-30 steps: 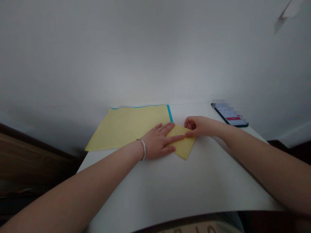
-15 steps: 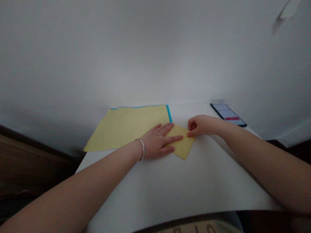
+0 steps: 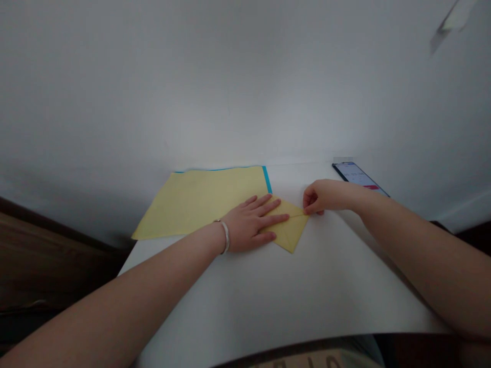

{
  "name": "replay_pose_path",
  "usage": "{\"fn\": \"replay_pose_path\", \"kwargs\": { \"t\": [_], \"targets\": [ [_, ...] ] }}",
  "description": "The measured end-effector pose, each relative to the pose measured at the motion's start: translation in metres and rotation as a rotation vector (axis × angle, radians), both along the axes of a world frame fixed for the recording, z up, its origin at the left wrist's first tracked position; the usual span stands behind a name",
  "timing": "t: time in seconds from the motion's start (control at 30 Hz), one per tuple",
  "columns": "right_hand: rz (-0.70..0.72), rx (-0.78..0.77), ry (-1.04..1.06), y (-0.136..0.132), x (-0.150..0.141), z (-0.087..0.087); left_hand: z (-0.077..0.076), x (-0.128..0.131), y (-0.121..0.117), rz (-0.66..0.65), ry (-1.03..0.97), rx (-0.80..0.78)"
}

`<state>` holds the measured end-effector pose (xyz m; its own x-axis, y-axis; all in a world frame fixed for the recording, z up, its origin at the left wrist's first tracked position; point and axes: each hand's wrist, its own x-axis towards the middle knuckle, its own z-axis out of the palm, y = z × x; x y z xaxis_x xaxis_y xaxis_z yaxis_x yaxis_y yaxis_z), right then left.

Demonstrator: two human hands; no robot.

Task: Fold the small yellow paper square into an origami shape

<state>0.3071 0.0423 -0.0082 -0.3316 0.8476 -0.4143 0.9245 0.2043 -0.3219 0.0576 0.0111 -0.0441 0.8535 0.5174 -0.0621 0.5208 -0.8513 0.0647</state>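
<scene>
A small folded piece of yellow paper (image 3: 288, 236) with crease lines lies flat on the white table. My left hand (image 3: 251, 225), a light bangle at its wrist, presses on the paper's left part with fingers spread and covers that side. At the paper's right corner, my right hand (image 3: 319, 197) has thumb and forefinger pinched together, the other fingers curled in. Beneath and beyond my left hand is a larger yellow sheet (image 3: 199, 199), with a blue edge (image 3: 267, 180) showing along its back and right sides.
A phone (image 3: 358, 175) with a lit screen lies at the table's back right, partly hidden by my right hand and wrist. The white table (image 3: 291, 296) meets a pale wall (image 3: 230, 92) behind. Brown wooden furniture (image 3: 42, 255) stands at the left.
My right hand has slid a little to the right along the folded paper, out to its corner, and now covers more of the phone. My left hand stays in place.
</scene>
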Motion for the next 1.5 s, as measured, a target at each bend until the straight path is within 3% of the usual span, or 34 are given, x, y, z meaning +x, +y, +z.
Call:
{"fn": "replay_pose_path", "kwargs": {
  "t": [0.2, 0.57, 0.67, 0.83, 0.9, 1.17, 1.33, 1.5],
  "targets": [
    [-0.002, -0.077, -0.025, 0.006, 0.008, -0.003, 0.000, -0.002, 0.001, -0.013, -0.006, -0.008],
    [0.029, -0.222, 0.186, 0.011, 0.018, -0.008, -0.001, -0.004, 0.000, -0.019, -0.005, -0.002],
    [0.052, -0.163, 0.153, 0.006, 0.012, -0.005, 0.001, -0.004, -0.001, -0.020, -0.004, -0.001],
    [-0.019, 0.138, 0.102, -0.005, -0.010, -0.006, 0.006, -0.002, 0.000, -0.020, -0.002, 0.005],
    [-0.019, 0.179, 0.077, -0.008, -0.016, -0.008, 0.006, -0.001, 0.000, -0.023, -0.006, 0.009],
    [0.073, 0.174, -0.014, -0.004, -0.017, -0.005, 0.007, 0.001, 0.001, -0.038, 0.015, -0.006],
    [0.057, 0.063, -0.015, -0.003, -0.019, -0.002, 0.011, -0.001, -0.002, -0.036, 0.060, -0.007],
    [0.064, 0.049, 0.000, -0.004, -0.018, -0.002, 0.018, -0.004, -0.008, -0.027, 0.098, 0.014]
  ]
}}
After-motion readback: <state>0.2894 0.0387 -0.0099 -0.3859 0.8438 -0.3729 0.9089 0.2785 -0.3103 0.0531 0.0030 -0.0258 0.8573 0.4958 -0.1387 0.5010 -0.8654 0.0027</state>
